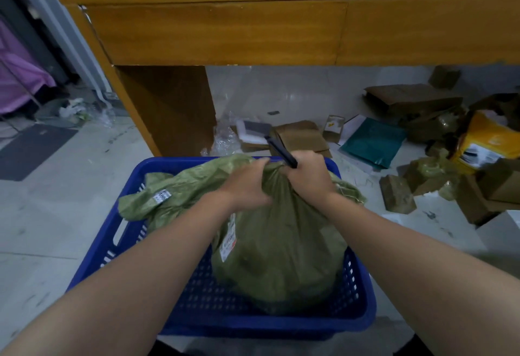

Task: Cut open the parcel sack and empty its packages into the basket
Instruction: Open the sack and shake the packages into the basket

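Both hands grip the green sack's gathered neck over the blue basket, the right hand also holding a black cutter.

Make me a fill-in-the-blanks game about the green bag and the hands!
1. The green sack sits inside a basket coloured ____.
2. The black cutter is held in the ____ hand.
3. The left hand grips the sack near its ____.
4. The desk behind the basket is made of ____.

Missing words: blue; right; top; wood
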